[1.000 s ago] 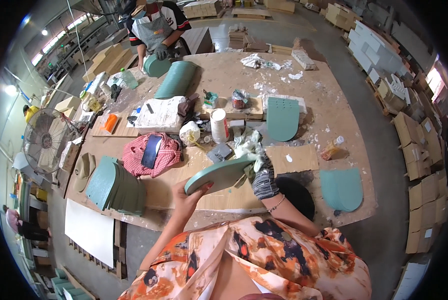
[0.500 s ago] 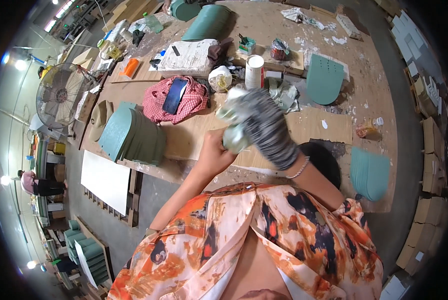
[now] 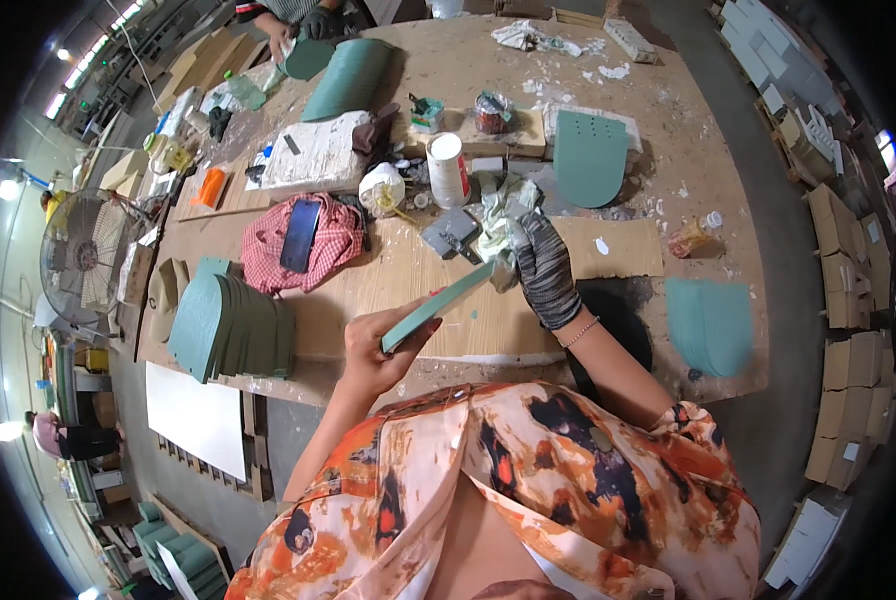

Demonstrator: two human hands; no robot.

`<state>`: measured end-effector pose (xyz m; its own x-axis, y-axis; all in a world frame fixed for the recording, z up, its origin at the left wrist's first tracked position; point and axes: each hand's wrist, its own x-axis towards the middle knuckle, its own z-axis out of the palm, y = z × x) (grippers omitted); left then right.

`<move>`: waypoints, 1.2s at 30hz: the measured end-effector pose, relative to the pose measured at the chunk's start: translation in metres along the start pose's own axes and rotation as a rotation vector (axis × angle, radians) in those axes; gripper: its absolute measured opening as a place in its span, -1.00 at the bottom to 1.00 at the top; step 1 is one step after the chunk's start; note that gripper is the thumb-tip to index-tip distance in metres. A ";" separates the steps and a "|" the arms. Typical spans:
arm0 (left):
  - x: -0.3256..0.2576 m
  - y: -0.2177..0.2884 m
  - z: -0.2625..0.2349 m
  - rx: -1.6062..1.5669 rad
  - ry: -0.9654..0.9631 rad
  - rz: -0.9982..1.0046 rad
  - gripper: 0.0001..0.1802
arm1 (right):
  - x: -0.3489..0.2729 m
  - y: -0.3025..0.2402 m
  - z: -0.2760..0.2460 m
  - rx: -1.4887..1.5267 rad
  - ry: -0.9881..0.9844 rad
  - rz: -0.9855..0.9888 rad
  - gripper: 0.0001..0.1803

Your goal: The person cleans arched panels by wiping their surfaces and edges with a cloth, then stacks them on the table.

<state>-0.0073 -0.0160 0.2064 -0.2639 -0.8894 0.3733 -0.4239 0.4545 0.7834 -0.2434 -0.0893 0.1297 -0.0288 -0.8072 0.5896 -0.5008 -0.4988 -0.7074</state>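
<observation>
One worktable (image 3: 703, 185), one green stack (image 3: 236, 325), one raised panel (image 3: 438, 306)

The stack stands left of the checked cloth (image 3: 260, 252), toward the wearer. Right of the cloth, the green panel tilts in mid-air, edge on. The bare left hand (image 3: 376, 350) pinches its lower end between thumb and fingers. The gloved right hand (image 3: 545, 268), farther right of the cloth, curls around a pale rag (image 3: 505, 274) at the upper end; whether its fingertips also grip the panel, I cannot tell.

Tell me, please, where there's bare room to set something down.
Right of the perforated green panel, beyond the jar: paint-flecked tabletop. The pale board is bare between the stacked green panels and the left hand. Crowded: around the white canister.
</observation>
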 end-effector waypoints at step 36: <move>0.019 -0.029 -0.023 -0.886 0.345 -0.513 -0.72 | -0.007 0.138 -0.046 0.605 0.290 0.511 -0.62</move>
<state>0.0195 -0.0470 0.2025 0.0842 -0.9923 -0.0909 0.3998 -0.0499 0.9153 -0.3521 -0.1381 0.0463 -0.3888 -0.9077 0.1580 0.1819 -0.2438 -0.9526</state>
